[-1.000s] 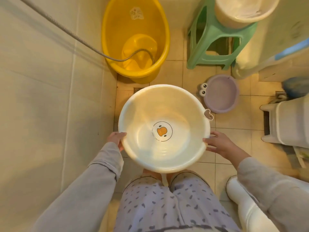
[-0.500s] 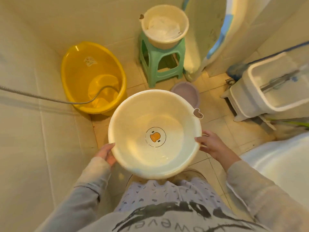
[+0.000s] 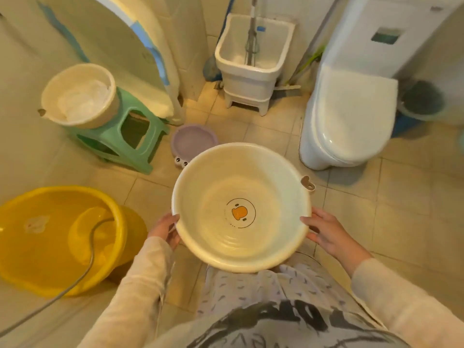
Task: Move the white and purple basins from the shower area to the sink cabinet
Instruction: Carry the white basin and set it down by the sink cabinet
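Head view looks down on a tiled bathroom floor with the white basin (image 3: 241,207) held level in front of the person's body, above patterned trousers. It carries an orange duck print in a thin ring at its bottom and a small brown tab on its rim at the upper right. The left hand (image 3: 165,228) clasps the basin's left rim, fingers curled against the outer wall. The right hand (image 3: 326,233) holds the right rim, thumb along the edge and fingers spread underneath, as far as the angle lets me judge. Both arms wear pale long sleeves.

Beyond the white basin, partly hidden behind its far rim, the purple basin (image 3: 193,140) sits on the floor, with two small cartoon eyes on its near edge. It lies just beside the green stool (image 3: 133,146), which carries a cream basin (image 3: 80,95) with something white inside. At lower left stands a yellow tub (image 3: 50,237) with a grey hose (image 3: 90,249) trailing into it. A white toilet (image 3: 351,116) with its lid down stands at right, and a white mop sink (image 3: 253,59) with a handle leaning in it stands against the far wall.
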A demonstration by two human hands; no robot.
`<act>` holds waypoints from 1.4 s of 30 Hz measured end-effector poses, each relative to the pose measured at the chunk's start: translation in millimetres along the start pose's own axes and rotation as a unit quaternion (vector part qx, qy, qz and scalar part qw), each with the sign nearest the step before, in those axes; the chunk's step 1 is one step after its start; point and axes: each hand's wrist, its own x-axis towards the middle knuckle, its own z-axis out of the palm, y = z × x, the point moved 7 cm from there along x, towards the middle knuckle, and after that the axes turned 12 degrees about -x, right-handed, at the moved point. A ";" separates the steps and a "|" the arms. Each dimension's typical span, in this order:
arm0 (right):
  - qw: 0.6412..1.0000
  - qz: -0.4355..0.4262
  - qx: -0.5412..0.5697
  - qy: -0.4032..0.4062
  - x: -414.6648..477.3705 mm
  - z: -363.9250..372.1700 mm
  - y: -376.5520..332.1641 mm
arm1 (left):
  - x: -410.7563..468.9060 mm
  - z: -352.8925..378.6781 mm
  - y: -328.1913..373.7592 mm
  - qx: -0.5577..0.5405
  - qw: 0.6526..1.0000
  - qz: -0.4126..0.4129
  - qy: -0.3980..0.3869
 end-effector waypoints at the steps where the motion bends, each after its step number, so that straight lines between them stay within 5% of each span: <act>1: 0.999 0.002 0.028 0.020 -7.4 -11.7 13.0 | 1.4 13.3 -2.0 0.029 0.999 -0.004 -0.012; 10: 0.950 0.001 0.255 0.182 -82.2 -110.6 115.4 | -29.2 164.4 -66.5 0.250 0.954 -0.034 -0.161; 19: 0.881 0.000 0.401 0.251 -128.3 -188.7 212.0 | -91.9 281.1 -185.4 0.398 0.888 -0.025 -0.229; 42: 0.790 0.008 0.478 0.383 -211.9 -516.8 332.8 | -280.6 485.5 -544.0 0.560 0.772 -0.038 -0.300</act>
